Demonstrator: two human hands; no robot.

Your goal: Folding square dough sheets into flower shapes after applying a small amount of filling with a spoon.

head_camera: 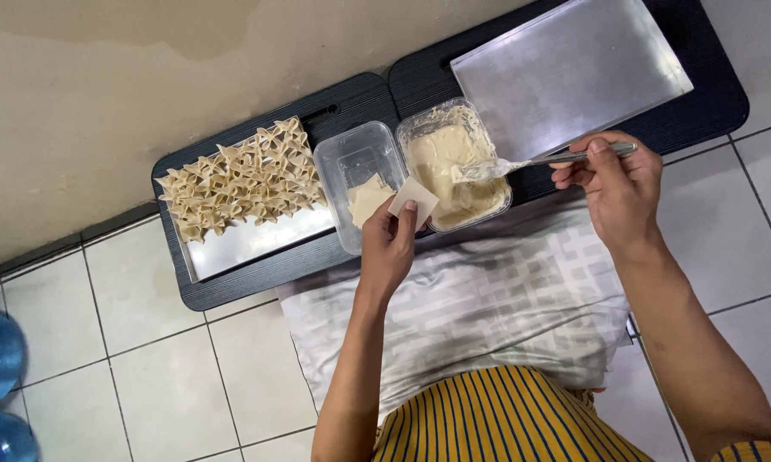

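The left hand (391, 244) pinches a square dumpling wrapper (413, 200) flat between thumb and fingers, held up just beside the filling tub (454, 162) so paste can reach it; the right hand (612, 184) grips a fork (531, 161) by its handle, tines dipped in the pale filling; left of it, a clear wrapper tub (358, 175); farther left, folded dumplings (244, 180) crowd one steel tray (248, 244); the far right tray (569, 73) lies bare.
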